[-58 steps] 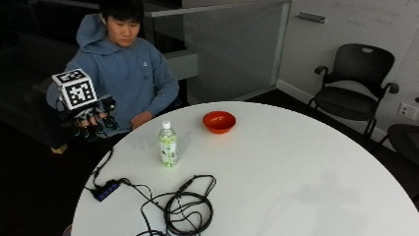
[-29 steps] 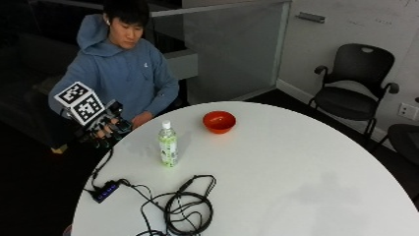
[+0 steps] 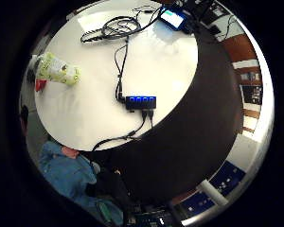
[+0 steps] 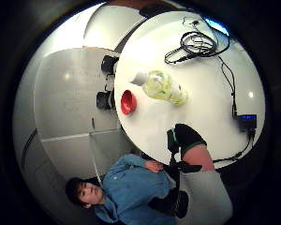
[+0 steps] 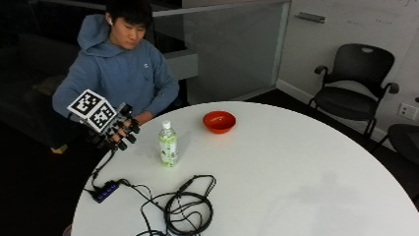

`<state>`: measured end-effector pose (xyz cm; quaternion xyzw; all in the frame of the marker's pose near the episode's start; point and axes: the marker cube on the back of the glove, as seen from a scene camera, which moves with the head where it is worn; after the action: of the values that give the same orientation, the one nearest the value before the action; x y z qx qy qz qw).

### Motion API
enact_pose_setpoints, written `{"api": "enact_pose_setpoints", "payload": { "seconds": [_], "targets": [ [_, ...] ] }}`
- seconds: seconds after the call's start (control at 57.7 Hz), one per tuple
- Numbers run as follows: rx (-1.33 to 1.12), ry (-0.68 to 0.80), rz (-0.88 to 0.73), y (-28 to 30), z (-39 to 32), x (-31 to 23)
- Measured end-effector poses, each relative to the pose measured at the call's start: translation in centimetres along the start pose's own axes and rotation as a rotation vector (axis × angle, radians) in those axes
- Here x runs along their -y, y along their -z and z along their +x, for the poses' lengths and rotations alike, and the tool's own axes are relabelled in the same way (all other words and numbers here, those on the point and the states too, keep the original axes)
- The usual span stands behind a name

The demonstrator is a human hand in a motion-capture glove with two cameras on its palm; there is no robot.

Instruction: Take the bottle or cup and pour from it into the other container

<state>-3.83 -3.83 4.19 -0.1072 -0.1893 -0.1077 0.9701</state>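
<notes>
- Two task things stand on the round white table [image 5: 308,167] in the outside view: a clear bottle [image 5: 168,144] with a green label and white cap, upright, and an orange-red bowl [image 5: 219,121] near it, apart, toward the table's far edge.
- The gloved right hand [image 5: 120,132] hovers over the table's edge beside the bottle without touching it, fingers spread and relaxed, holding nothing.
- A coiled black cable [image 5: 187,209] and a small black hub [image 5: 104,191] lie nearer the camera.
- Little-finger palm view: the bottle [image 3: 57,71] stands on the table, the hub [image 3: 141,102] shows blue lights, and the cable [image 3: 114,27] lies beyond.
- Thumb palm view: the bottle [image 4: 161,86] stands beside the bowl [image 4: 127,102]; a gloved fingertip [image 4: 187,135] shows over the table.
</notes>
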Motion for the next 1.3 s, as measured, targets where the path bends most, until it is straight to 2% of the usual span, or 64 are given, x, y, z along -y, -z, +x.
{"api": "enact_pose_setpoints", "payload": {
  "seconds": [0.694, 0.971, 1.3],
  "targets": [
    [0.249, 0.134, -0.110, -7.0, -2.9, 5.0],
    [0.401, 0.201, -0.059, -9.6, -4.9, 7.0],
    [0.801, 0.303, 0.180, -13.4, -7.4, 8.7]
  ]
}}
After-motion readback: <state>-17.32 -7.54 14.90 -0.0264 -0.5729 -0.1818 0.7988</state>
